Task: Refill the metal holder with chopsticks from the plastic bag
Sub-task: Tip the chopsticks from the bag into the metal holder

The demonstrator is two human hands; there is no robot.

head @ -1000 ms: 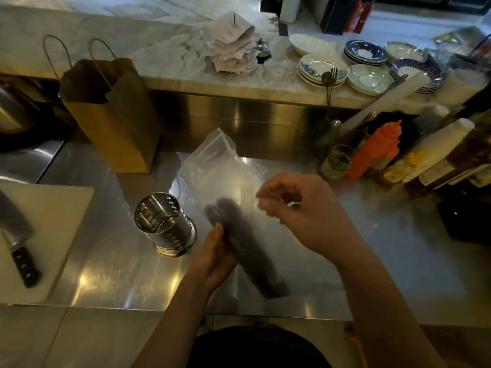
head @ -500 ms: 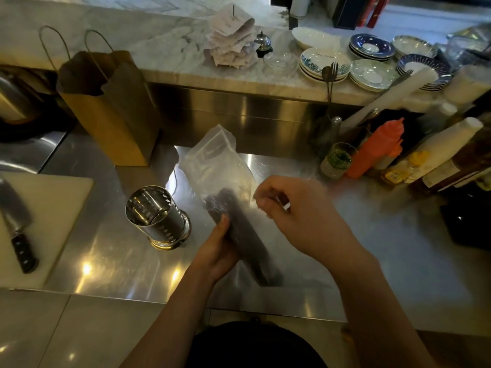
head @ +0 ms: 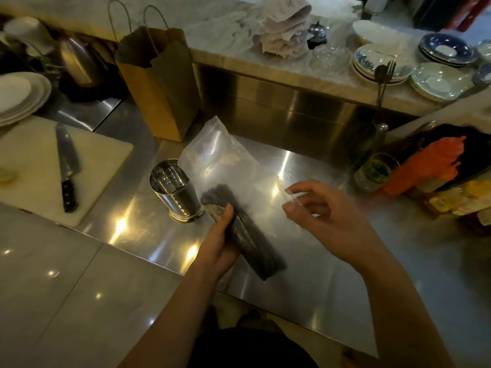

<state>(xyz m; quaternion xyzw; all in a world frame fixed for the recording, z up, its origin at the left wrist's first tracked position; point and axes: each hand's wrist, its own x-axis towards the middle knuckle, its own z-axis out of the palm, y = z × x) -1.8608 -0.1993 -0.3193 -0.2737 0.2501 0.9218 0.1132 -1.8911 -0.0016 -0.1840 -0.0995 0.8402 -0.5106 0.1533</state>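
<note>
While the left hand [head: 216, 244] grips the dark chopstick bundle [head: 251, 244] through the clear plastic bag [head: 218, 160] and the right hand [head: 329, 216] pinches its edge, the shiny perforated metal holder [head: 180, 201], at ten o'clock of the bundle, may tip if bumped.

Shiny perforated metal holder [head: 174, 191], clear crinkled plastic bag [head: 218, 158], glossy steel counter [head: 305, 261].

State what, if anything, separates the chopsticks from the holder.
The bag: it encloses the chopsticks, which the left hand grips through it. Beyond that, nothing visible lies between them and the holder beside them.
</note>
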